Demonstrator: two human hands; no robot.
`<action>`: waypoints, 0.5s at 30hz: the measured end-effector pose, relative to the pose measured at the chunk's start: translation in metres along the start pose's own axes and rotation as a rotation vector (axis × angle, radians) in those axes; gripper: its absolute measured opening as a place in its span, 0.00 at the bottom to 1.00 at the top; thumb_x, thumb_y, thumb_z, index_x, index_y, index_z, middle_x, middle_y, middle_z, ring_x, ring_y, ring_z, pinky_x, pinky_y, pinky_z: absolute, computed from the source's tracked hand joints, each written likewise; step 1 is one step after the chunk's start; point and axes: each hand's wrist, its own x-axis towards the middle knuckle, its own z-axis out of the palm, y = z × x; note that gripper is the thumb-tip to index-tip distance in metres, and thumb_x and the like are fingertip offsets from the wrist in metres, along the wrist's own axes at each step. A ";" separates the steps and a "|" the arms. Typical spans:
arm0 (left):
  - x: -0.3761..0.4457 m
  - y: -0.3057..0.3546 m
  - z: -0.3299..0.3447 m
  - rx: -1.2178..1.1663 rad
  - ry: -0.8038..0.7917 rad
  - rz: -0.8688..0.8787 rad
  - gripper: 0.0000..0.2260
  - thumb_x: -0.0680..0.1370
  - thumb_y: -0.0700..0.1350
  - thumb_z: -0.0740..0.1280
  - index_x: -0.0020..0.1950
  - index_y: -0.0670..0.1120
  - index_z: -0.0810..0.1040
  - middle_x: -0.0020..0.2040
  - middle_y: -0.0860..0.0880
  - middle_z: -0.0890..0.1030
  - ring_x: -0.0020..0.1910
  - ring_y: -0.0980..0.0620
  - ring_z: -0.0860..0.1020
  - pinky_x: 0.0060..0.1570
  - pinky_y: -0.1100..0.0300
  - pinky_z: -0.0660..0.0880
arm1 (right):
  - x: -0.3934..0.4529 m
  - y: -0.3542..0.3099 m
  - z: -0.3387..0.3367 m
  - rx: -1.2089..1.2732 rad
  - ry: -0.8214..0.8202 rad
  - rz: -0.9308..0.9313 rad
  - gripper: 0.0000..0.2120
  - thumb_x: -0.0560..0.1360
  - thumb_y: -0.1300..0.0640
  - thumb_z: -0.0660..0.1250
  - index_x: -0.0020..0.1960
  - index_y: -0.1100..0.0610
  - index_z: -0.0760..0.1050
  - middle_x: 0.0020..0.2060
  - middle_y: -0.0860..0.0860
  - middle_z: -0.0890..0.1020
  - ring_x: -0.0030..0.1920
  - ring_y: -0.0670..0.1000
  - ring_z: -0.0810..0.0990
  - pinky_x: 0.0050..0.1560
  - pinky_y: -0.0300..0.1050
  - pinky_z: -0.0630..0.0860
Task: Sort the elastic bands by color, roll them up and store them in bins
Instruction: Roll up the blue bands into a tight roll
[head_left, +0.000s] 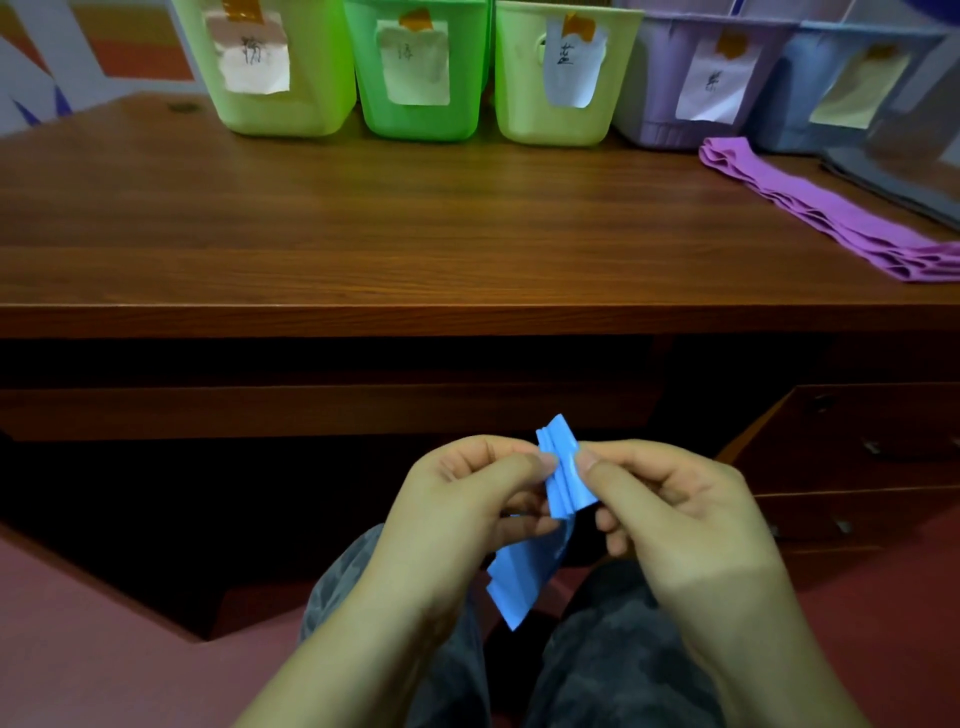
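Note:
A blue elastic band (563, 480), folded in pleats, is held over my lap below the desk edge. My left hand (467, 514) pinches its left side between thumb and fingers. My right hand (670, 509) pinches its right side. The band's loose end (519, 582) hangs down between my hands. A purple band (831, 213) lies folded lengthwise on the right of the wooden desk (363, 223). Labelled bins line the back of the desk: a light green bin (270, 117), a green bin (421, 122), a yellow-green bin (550, 124), a purple bin (660, 93) and a blue bin (789, 104).
A grey band or cloth (904, 182) lies at the desk's far right, beside the blue bin. Drawers (857, 447) sit under the desk on the right. My knees in dark trousers (613, 649) are beneath my hands.

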 end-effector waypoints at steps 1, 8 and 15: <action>-0.001 0.000 0.000 0.003 0.007 0.002 0.05 0.73 0.37 0.67 0.37 0.40 0.80 0.31 0.44 0.77 0.31 0.52 0.77 0.34 0.63 0.78 | 0.000 -0.001 0.000 0.001 -0.001 -0.003 0.21 0.73 0.66 0.67 0.28 0.46 0.82 0.24 0.48 0.80 0.23 0.39 0.75 0.23 0.30 0.69; -0.005 0.007 0.001 -0.047 0.054 0.016 0.10 0.73 0.35 0.65 0.32 0.42 0.79 0.24 0.49 0.75 0.23 0.56 0.74 0.29 0.64 0.76 | 0.006 0.006 -0.012 -0.164 0.168 -0.179 0.11 0.70 0.63 0.70 0.34 0.48 0.81 0.32 0.48 0.83 0.29 0.41 0.75 0.30 0.31 0.71; -0.006 0.006 0.000 -0.052 0.027 0.024 0.07 0.72 0.36 0.66 0.35 0.40 0.80 0.31 0.43 0.79 0.29 0.53 0.78 0.30 0.64 0.76 | 0.001 0.010 -0.005 -0.298 -0.014 -0.287 0.06 0.70 0.56 0.70 0.40 0.46 0.84 0.33 0.50 0.78 0.33 0.46 0.76 0.34 0.30 0.70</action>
